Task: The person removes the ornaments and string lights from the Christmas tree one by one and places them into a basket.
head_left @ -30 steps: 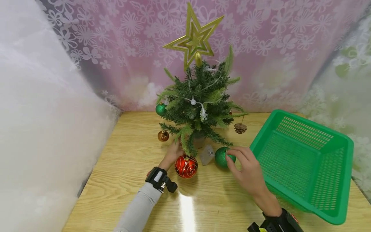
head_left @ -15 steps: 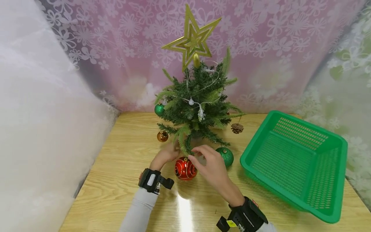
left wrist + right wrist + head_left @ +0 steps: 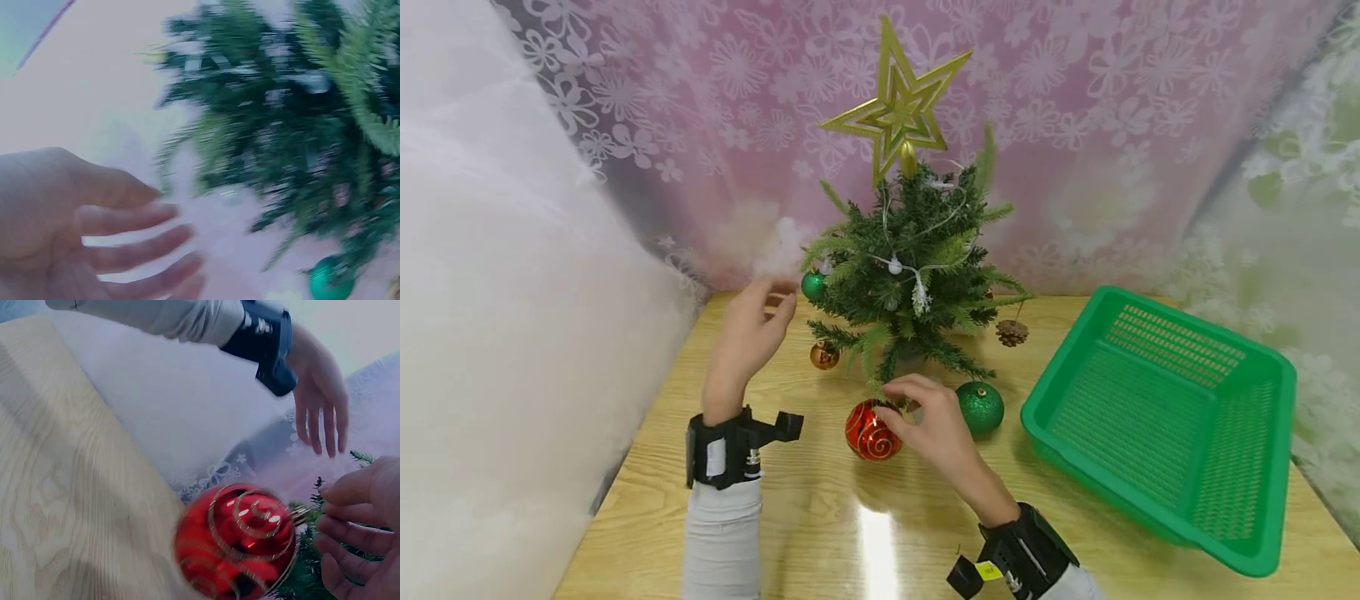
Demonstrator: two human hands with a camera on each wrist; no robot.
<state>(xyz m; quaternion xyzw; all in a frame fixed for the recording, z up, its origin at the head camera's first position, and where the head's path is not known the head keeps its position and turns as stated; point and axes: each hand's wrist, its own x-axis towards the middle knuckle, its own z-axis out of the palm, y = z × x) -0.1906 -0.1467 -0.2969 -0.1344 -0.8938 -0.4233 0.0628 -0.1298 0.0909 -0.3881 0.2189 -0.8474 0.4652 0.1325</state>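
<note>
Left hand (image 3: 747,337) has moved outward, loosely curved, near the green bauble (image 3: 813,286)

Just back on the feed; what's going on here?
A person is working at a small Christmas tree. Their right hand is by the top of a red bauble; whether it grips anything is unclear. Their left hand, holding nothing, is raised beside the tree. A green basket stands off to the right.

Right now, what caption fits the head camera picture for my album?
Right hand beside a swirly red ball, near a green tree topped by a gold star.
</note>
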